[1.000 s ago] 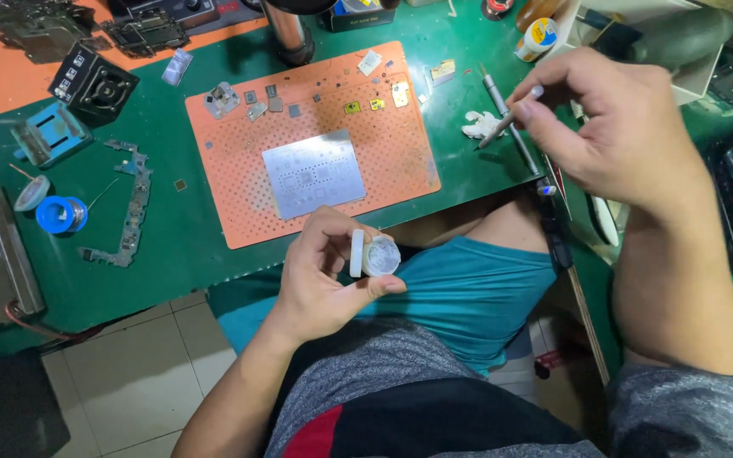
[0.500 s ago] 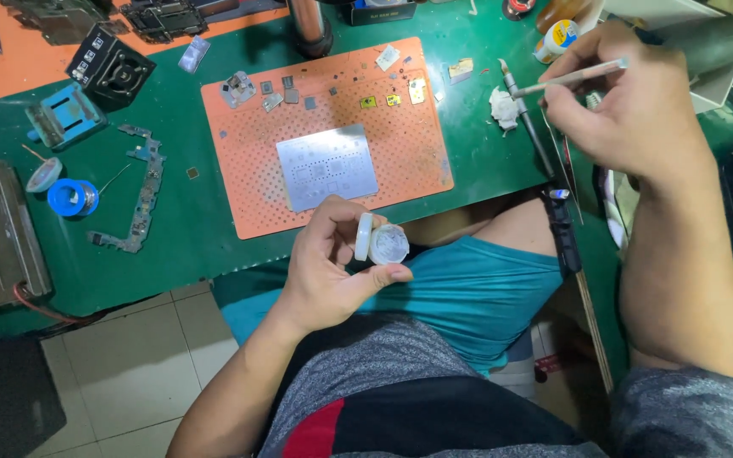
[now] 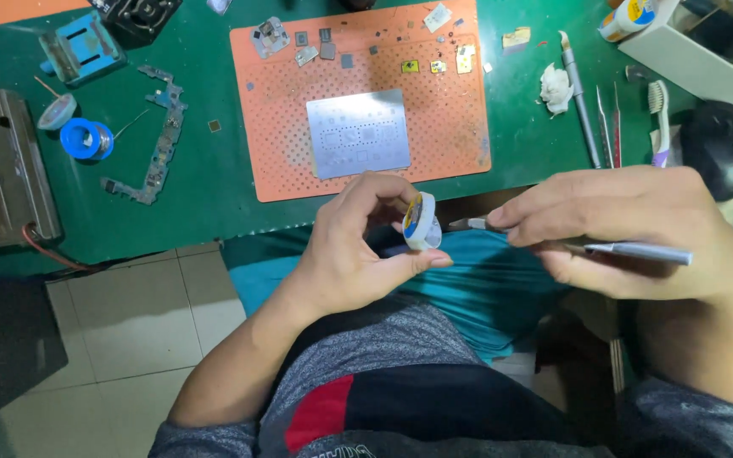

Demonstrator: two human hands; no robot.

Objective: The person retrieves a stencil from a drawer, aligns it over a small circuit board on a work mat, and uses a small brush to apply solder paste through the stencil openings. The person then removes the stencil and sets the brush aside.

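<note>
While both hands hover over the lap, below the counter [image 3: 214,187] edge, left hand [image 3: 358,246] pinches a small white jar [image 3: 422,222] between thumb and fingertips, jar tipped on its side, open face toward 3 o'clock. Right hand [image 3: 629,233] is closed round a thin metal tool [image 3: 570,242], tip pointing at 9 o'clock, just beside the jar; can't tell if it touches. Orange mat [image 3: 282,153] sits at 12 o'clock from the left hand, grey stencil [image 3: 358,133] on it, loose chips [image 3: 299,47] along its far edge. Tweezers [image 3: 608,127] and toothbrush [image 3: 659,119] at 12 o'clock from the right hand, white wad [image 3: 556,87] near them. Blue spool [image 3: 86,140] and board strip [image 3: 154,140] lie at 10 o'clock, well apart from the hands
</note>
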